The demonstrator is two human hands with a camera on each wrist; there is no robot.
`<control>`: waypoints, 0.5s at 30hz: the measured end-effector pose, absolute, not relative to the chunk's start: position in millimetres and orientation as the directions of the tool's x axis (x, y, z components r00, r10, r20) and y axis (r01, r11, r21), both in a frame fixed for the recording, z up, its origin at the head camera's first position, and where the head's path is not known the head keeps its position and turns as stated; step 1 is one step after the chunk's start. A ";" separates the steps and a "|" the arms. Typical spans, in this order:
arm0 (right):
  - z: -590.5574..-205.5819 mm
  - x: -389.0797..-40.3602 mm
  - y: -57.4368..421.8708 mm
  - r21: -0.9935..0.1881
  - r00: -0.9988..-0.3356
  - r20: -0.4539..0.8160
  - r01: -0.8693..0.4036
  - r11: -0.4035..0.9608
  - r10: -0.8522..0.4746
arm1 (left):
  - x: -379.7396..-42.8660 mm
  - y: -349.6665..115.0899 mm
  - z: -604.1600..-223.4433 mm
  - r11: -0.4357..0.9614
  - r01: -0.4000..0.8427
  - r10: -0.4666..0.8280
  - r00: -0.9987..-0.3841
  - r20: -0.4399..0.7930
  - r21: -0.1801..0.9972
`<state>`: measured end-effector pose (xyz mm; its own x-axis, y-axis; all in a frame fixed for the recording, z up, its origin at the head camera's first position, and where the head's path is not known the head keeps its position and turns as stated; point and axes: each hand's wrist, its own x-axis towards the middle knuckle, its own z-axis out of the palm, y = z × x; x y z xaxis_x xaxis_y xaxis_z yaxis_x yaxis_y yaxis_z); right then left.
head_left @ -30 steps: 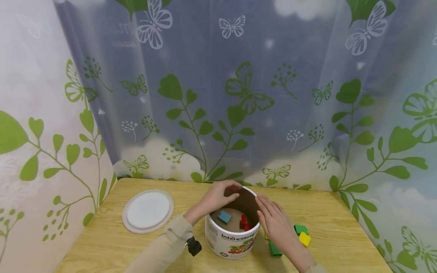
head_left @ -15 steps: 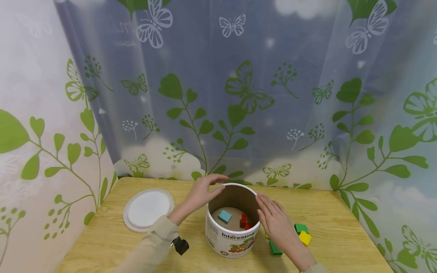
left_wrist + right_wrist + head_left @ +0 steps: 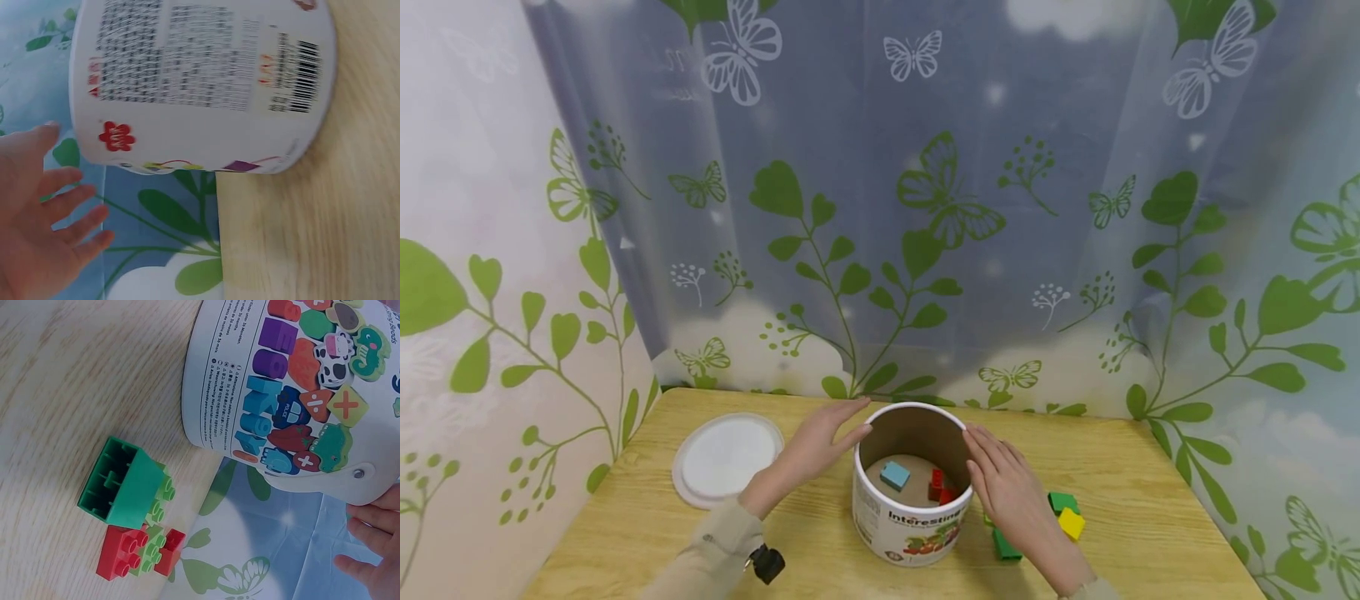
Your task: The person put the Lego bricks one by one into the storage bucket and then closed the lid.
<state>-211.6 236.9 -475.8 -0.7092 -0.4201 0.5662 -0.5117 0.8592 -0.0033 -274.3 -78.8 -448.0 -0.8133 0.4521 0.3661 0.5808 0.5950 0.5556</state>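
Note:
A white round tub (image 3: 904, 527) stands on the table with its top uncovered. On its floor lie a light blue toy brick (image 3: 894, 476) and red toy bricks (image 3: 936, 485). My left hand (image 3: 811, 446) is spread at the tub's left side, thumb tip close by the rim. In the left wrist view those fingers (image 3: 84, 195) are extended, apart from the tub wall, and hold nothing. My right hand (image 3: 1011, 492) rests on the right rim, its fingers straight. A dark green brick (image 3: 128, 484) lies upturned on the table beside the tub.
A round white lid (image 3: 730, 457) lies flat to the left. Right of the tub, partly behind my right hand, are a yellow brick (image 3: 1071, 523) and another green brick (image 3: 1063, 502). The right wrist view adds a red brick (image 3: 119, 551) there. A patterned curtain hangs behind the table.
My left hand has moved left, from over the tub's opening to beside its left rim. The right hand and the bricks have stayed in place.

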 end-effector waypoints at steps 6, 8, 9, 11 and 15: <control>-476.5 -212.2 236.9 0.000 -0.702 0.576 -0.511 0.859 -0.418 | -258.9 -75.7 -457.0 0.703 0.568 0.479 -0.823 0.304 0.429; -476.6 -212.2 236.7 0.000 -0.700 0.579 -0.512 0.859 -0.418 | -254.3 -73.7 -459.1 0.732 0.566 0.484 -0.824 0.294 0.379; -476.6 -212.2 236.7 0.000 -0.700 0.580 -0.513 0.859 -0.418 | -252.0 -72.6 -460.2 0.746 0.565 0.485 -0.823 0.294 0.353; -477.0 -212.1 236.8 -0.002 -0.699 0.580 -0.513 0.858 -0.417 | -248.3 -70.5 -461.7 0.764 0.556 0.482 -0.829 0.285 0.327; -478.0 -211.8 237.2 -0.005 -0.698 0.581 -0.517 0.856 -0.419 | -243.3 -67.0 -463.8 0.788 0.540 0.471 -0.838 0.275 0.296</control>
